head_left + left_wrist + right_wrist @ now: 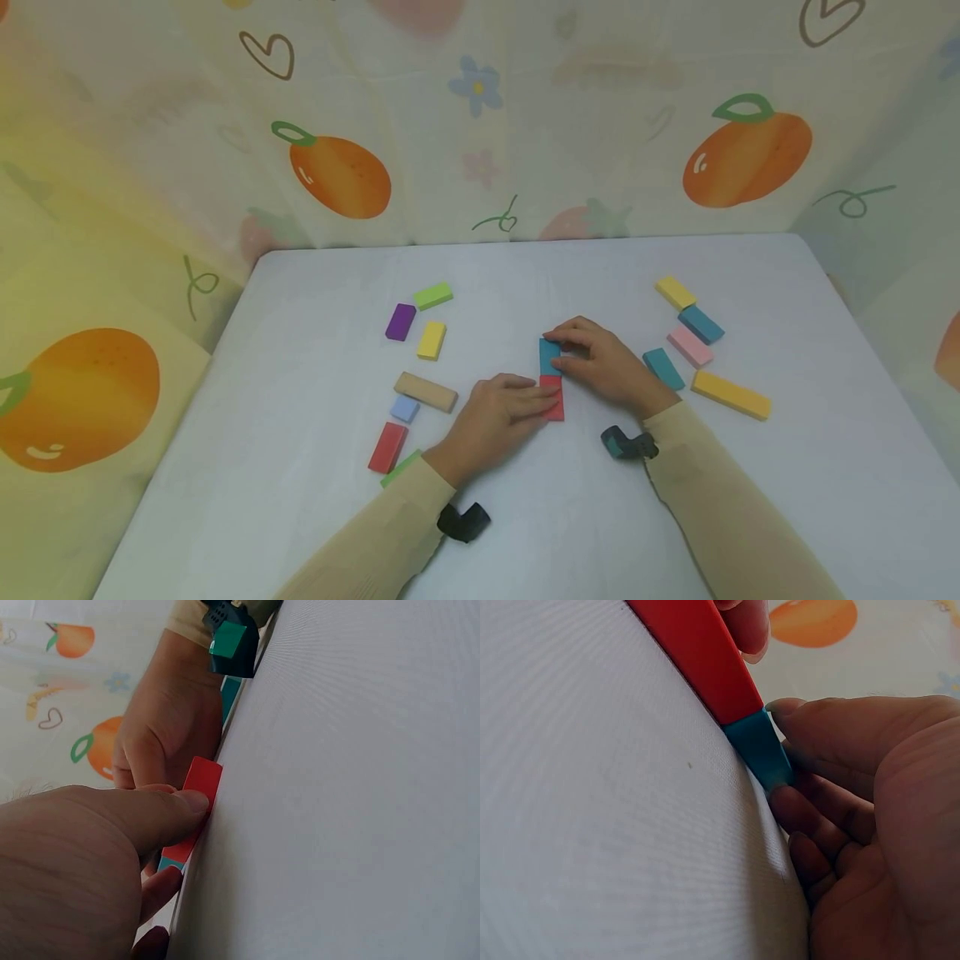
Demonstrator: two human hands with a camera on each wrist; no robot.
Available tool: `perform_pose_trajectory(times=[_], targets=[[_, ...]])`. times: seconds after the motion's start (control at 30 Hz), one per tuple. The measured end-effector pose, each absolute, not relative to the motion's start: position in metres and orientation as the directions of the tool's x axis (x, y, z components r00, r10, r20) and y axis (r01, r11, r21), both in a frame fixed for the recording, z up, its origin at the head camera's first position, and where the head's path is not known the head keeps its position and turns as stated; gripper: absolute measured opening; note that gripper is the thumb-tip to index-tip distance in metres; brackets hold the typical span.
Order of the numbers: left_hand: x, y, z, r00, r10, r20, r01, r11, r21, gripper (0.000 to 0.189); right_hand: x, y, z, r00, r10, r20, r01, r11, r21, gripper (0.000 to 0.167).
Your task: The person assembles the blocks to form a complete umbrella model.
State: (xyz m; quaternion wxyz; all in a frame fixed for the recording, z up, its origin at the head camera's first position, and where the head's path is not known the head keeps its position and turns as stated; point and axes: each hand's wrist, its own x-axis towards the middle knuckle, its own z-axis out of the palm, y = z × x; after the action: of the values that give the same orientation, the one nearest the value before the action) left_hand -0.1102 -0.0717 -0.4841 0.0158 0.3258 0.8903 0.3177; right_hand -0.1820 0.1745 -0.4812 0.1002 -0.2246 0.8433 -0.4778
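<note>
The white table (480,283) carries everything; its surface looks like cloth, so a hard push could ruck it and tilt what lies on top. Next in size, the left sleeve (360,537) crosses over part of a thin green block (391,478), and a careless backward sweep of that arm would likely shove the piece aside.

The left hand (487,425) pinches the held red block (554,413), with the thumb on its near side. The right hand (603,362) holds the held blue block (548,358) between thumb and fingers, its wrist close to a loose teal block (663,369), which an outward swing might knock.

Of the blocks, the long yellow block (731,395) lies well right of the hands, and the tan block (425,392) sits to the left, near enough to the left hand to be bumped. The two held blocks lie end to end on the table between the hands, meeting at a seam. Uneven pressure from either side could skew that line, and lifting fingers that cling could drag one end away. How firmly the left fingertips grip is hard to judge, since the wrist view is dim there.

Smallest, the light blue block (405,408) touches or nearly touches the tan one, so a nudge there could shift both.
</note>
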Motion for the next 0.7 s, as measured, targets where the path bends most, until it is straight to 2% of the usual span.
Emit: perform_pose_trajectory(times=[0.7], targets=[[-0.1081, -0.0712, -0.4812, -0.791, 0.591, 0.155, 0.564, 0.609, 0.558, 0.042, -0.182, 0.1749, -0.4802, -0.879, -0.476, 0.042, -0.273, 0.428, -0.861, 0.041]])
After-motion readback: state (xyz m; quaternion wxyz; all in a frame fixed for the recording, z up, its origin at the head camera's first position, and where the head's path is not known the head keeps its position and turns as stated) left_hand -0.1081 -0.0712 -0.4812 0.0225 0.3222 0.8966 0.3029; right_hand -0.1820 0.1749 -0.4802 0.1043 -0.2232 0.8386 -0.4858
